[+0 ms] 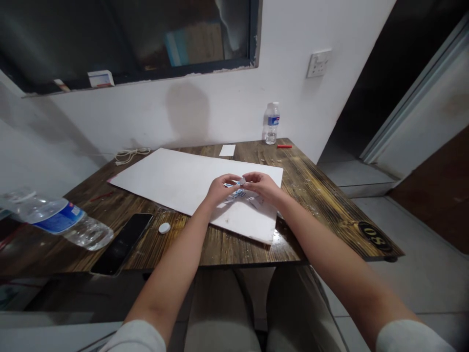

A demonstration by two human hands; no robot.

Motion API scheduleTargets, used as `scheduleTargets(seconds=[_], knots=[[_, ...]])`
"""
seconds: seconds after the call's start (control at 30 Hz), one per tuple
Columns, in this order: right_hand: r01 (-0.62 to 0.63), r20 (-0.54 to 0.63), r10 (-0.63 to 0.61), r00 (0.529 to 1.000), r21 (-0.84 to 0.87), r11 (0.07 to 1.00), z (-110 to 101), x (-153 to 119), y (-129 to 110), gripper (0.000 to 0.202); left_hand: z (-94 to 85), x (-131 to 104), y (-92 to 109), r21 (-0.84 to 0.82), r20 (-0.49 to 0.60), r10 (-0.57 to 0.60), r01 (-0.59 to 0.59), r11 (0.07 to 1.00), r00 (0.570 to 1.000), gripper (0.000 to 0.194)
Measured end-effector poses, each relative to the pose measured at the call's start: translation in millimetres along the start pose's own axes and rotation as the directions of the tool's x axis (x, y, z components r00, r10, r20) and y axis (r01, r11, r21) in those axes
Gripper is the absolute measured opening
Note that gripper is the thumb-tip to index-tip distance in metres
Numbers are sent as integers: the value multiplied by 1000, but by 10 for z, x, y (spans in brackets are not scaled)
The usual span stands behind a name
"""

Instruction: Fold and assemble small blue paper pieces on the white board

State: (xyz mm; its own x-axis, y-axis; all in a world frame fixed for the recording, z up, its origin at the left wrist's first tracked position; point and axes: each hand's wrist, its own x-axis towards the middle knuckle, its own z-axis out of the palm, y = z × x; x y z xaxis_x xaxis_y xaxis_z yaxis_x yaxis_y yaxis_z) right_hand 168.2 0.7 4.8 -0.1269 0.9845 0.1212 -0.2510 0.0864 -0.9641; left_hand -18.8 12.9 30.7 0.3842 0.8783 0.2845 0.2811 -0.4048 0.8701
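Observation:
A large white board [176, 176] lies on the dark wooden table [308, 190]. Over its right part, my left hand [221, 188] and my right hand [262, 185] meet with curved fingers. A small white paper piece [242, 181] is pinched between the fingertips of both hands. Below them, several small paper pieces [240, 193] with blue print are spread on the board, partly hidden by my fingers.
At the left are a large lying bottle [69, 220], a black phone [122, 244] and a white cap [164, 228]. Toward the wall are a coiled cable [128, 155], a white card [227, 150], a small upright bottle [271, 123] and a red stick [284, 146].

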Motion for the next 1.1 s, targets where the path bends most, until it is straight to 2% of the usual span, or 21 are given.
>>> scheduleTargets(seconds=[0.2,0.47,0.6,0.8,1.1], knots=[[19,5,-19,1000,-85,996,21,-13,32,40,25,-31,70,39,74,45,-48,998,996,24],[32,-46,-48,998,-302,953,42,-40,15,29,31,-4,-94,16,53,-21,20,1000,998,29],[50,-30,-62,998,-302,952,49,-26,9,30,41,20,-137,5,21,-39,38,999,999,31],[65,-38,-80,996,-299,952,65,-19,-33,34,50,37,-97,-44,-68,-84,81,996,994,27],[108,-38,-121,992,-254,961,42,24,-38,36,38,44,-117,-53,-116,-118,113,992,986,26]])
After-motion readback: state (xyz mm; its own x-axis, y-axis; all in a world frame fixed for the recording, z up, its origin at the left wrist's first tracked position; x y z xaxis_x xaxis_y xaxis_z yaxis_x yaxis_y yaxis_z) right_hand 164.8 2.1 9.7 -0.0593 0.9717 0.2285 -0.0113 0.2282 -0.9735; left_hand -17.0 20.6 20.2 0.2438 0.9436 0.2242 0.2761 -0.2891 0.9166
